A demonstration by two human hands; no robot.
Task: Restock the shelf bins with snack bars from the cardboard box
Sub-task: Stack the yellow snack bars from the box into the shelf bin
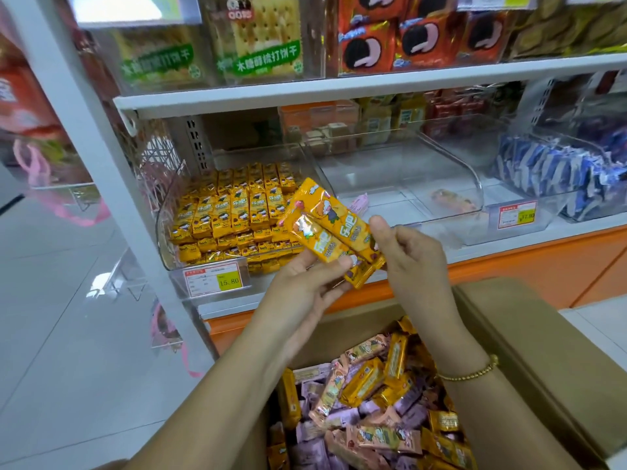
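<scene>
L hand (pixel 305 286), R hand (pixel 415 256) pinch bars (pixel 327 220); count unclear.

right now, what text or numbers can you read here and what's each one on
"15.80": yellow price tag on the left bin front.
"木糖醇梳打饼干": green band on the cracker packs up top.
right price tag: too blurred to be sure.
Print on the held yellow bars: unclear.

The cardboard box (pixel 543 334) lies at bottom centre with loose snack bars (pixel 366 401) in it. Above it, the left hand (pixel 305 290) and right hand (pixel 417 256) hold two bars (pixel 330 228) before the left bin (pixel 162 228) and middle bin (pixel 407 171).
</scene>
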